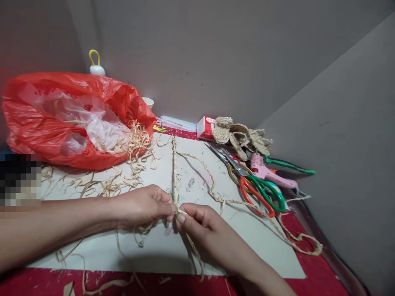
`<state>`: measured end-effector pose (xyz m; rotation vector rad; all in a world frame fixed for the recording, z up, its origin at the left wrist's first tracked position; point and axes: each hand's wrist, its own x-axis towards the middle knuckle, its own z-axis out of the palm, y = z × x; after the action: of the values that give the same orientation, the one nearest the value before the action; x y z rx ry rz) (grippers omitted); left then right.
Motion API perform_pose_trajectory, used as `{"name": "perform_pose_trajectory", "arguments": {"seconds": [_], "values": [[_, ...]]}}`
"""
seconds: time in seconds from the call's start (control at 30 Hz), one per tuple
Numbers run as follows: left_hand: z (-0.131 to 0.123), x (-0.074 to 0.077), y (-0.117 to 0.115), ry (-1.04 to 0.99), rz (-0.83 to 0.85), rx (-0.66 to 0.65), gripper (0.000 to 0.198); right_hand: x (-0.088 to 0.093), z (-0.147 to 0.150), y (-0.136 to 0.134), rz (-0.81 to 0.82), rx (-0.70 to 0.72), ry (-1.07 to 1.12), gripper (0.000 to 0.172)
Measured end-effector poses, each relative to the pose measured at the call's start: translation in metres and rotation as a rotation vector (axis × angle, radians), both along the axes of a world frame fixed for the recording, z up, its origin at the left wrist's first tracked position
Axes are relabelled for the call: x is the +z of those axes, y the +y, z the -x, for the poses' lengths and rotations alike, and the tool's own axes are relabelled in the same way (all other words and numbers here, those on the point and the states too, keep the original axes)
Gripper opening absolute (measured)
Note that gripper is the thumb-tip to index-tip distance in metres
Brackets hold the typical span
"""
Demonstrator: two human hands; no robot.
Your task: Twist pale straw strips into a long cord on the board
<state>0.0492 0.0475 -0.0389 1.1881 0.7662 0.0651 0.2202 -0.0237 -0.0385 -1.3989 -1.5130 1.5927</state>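
Braided strand [175,176] between both hands [138,207] [208,225]; red box [204,129], print [210,120] illegible

My hands [145,207] [205,226]: two
Red bag [31,135]: one
Pink glue gun [266,172]: one
White cup [148,102]: one
Scissors [242,169]: at least two, I count

Through one head-worn camera we look forward and down across the bench [321,269] (quite near the left hand [140,206] and right hand [208,225]) toward the grey walls [173,53] behind it.
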Motion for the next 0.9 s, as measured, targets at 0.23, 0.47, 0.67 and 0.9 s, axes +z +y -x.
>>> {"name": "perform_pose_trajectory", "arguments": {"seconds": [0.23,0.47,0.67,0.9], "values": [[-0.002,-0.001,-0.007,0.018,-0.092,0.069,0.022,0.014,-0.001,-0.012,-0.227,-0.004,-0.437,0.032],[-0.004,-0.002,-0.013,-0.045,-0.107,0.112,0.024,0.008,0.015,-0.024,-0.199,-0.082,-0.354,0.032],[-0.005,-0.005,-0.017,-0.056,0.086,0.200,0.026,-0.011,0.032,-0.031,-0.383,0.017,-0.568,0.028],[-0.003,-0.004,-0.022,-0.136,0.130,0.218,0.026,-0.020,0.026,-0.035,-0.737,0.022,-0.895,0.018]]}}
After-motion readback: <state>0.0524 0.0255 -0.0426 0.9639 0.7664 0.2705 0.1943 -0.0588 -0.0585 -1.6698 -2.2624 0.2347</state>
